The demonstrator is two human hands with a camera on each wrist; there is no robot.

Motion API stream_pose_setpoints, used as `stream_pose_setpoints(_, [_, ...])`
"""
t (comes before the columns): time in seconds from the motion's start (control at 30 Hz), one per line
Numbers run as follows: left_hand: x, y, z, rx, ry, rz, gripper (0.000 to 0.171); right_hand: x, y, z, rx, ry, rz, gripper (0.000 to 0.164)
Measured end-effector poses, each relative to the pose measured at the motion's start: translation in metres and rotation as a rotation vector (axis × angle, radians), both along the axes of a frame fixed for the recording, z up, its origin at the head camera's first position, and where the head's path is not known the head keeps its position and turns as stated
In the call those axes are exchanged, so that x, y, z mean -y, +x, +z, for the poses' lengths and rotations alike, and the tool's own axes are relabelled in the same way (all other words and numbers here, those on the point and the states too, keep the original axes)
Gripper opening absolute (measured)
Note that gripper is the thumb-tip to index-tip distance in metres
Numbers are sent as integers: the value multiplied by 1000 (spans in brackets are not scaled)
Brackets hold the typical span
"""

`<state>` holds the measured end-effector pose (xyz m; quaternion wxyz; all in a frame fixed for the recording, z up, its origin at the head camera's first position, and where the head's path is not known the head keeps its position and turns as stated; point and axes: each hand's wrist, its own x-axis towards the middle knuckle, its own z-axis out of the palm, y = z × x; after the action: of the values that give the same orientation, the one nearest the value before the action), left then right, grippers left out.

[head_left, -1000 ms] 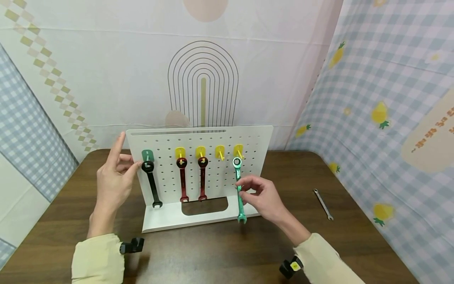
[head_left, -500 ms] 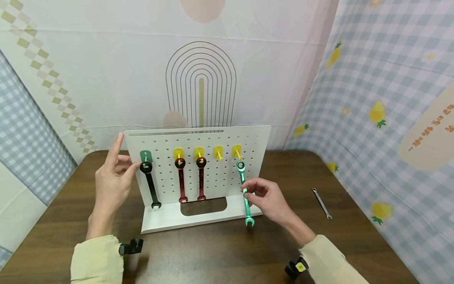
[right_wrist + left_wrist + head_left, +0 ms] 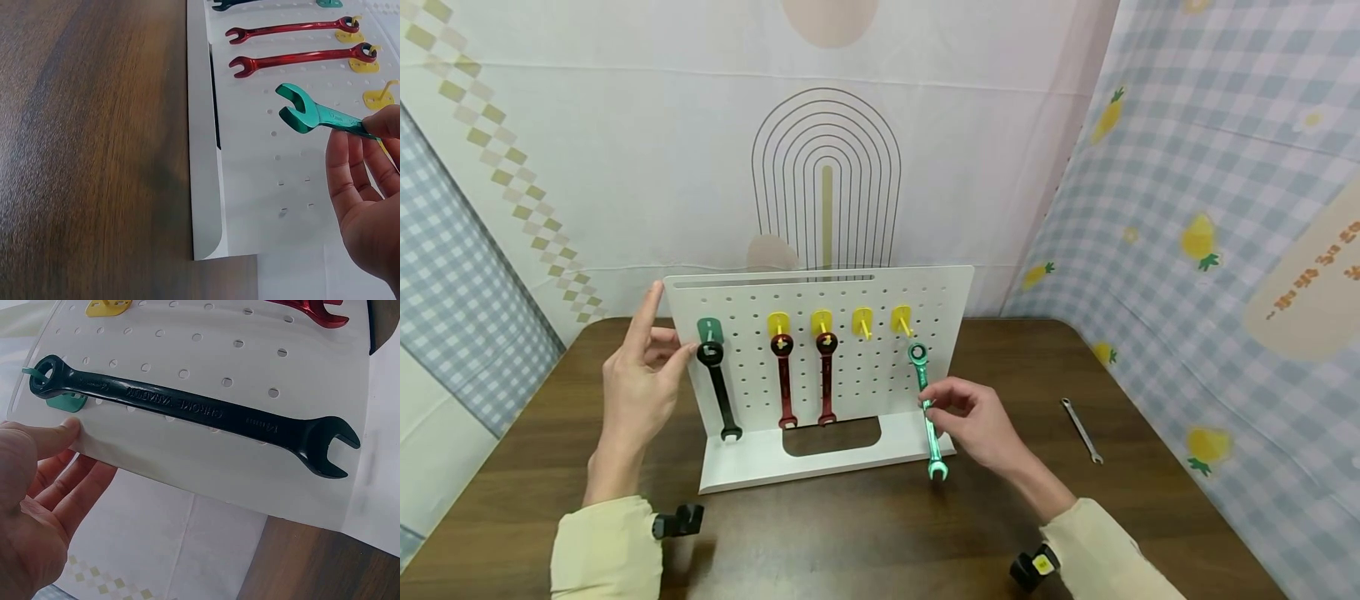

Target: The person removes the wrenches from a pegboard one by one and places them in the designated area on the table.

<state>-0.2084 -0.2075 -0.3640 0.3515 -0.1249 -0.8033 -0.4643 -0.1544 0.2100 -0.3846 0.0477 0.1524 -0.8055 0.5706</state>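
Observation:
My right hand [image 3: 973, 421] pinches a green combination wrench [image 3: 931, 433] by the middle of its shank, ring end up and open end down. The wrench is off the hooks, in front of the white pegboard [image 3: 865, 375] at its right side. In the right wrist view, the wrench's open jaw faces away from my hand and its ring end is hidden. My left hand [image 3: 643, 379] grips the pegboard's left edge, thumb on the front and fingers behind. Beside that thumb, a black wrench [image 3: 187, 406] hangs on a green hook [image 3: 67, 401].
Two red wrenches [image 3: 786, 383] hang on yellow hooks near the board's middle. To their right, two yellow hooks [image 3: 862, 322] hold nothing. A small silver wrench [image 3: 1082, 431] lies on the brown table [image 3: 850, 542] at the right. Patterned cloth surrounds the table.
The green wrench has come away from the rightmost yellow hook and moved right and slightly down in my right hand. My left hand has stayed at the board's edge.

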Motion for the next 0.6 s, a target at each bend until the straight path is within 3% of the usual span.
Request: stream_pose_setpoints(0.6, [0,-1,-1,-11,17,5,92,-11,1,-2,-5,34,-23,16])
